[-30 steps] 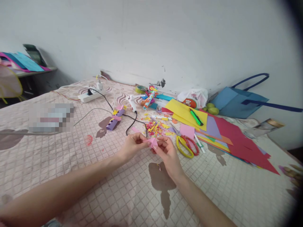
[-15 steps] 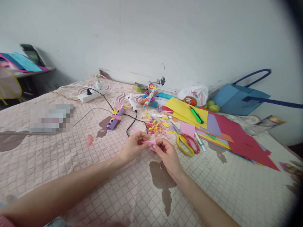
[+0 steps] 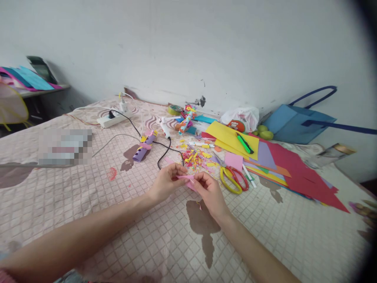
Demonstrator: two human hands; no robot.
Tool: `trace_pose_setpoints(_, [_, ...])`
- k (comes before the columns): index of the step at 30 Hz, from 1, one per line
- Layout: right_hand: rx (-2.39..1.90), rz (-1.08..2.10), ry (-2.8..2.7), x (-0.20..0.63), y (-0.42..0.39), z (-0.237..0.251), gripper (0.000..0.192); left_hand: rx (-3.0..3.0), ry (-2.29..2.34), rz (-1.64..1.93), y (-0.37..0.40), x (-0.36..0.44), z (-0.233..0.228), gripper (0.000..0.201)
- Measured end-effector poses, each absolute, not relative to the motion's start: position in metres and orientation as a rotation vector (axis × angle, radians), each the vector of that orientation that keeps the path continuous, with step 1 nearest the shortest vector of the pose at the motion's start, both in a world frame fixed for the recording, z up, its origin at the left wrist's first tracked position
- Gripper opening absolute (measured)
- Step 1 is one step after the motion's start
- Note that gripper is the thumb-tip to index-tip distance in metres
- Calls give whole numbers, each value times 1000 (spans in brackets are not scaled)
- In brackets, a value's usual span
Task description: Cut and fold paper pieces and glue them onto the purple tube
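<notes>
Between my two hands is a small piece of pink paper (image 3: 188, 181). My left hand (image 3: 168, 181) pinches its left end between thumb and fingers. On the other side, my right hand (image 3: 208, 190) grips the right end, fingers closed and thumb pressed on it. Just beyond the hands lies a heap of red, yellow and pink paper scraps (image 3: 196, 158). Scissors with yellow and red handles (image 3: 231, 181) rest right of my right hand. A purple paper roll with dark dots and a pink band (image 3: 143, 147) lies to the left, near a white glue gun (image 3: 165, 127).
Stacked coloured sheets (image 3: 297, 173) lie at the right, with a green utility knife (image 3: 244, 143) on the yellow one. A blue bag (image 3: 297, 122) stands by the wall. At the left are a power strip (image 3: 113, 119), cables and a blurred-out flat object (image 3: 66, 147).
Both hands stay in nearly the same place. The pink paper has shifted slightly between the fingers, and more of its lower part shows beside my right thumb.
</notes>
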State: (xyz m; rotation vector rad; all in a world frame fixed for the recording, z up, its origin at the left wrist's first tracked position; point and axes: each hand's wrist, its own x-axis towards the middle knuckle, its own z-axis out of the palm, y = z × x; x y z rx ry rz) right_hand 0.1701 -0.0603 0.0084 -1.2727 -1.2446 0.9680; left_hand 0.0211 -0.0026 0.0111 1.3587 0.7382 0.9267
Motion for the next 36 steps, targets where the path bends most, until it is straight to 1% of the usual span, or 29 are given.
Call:
trace_pose_setpoints(7, [-1237,986,-1224,169,-60,7,12,1364,739,919,-3,21,10,33])
trace_pose_setpoints(14, [-1251,974,-1180,168,-60,10,13,1386,808,710,-2,23,6,30])
trace_pose_setpoints(22, [-1215,1048,-1173,168,-60,11,9,1487,883,679,-3,20,13,32])
trace_pose_setpoints(30, [-1268,1040,-1251,173,-60,13,18,1554,837,630,0,18,5,29])
trace_pose_setpoints(36, [-1275,1049,-1290,176,-61,14,17,1343,820,681,-2,21,8,27])
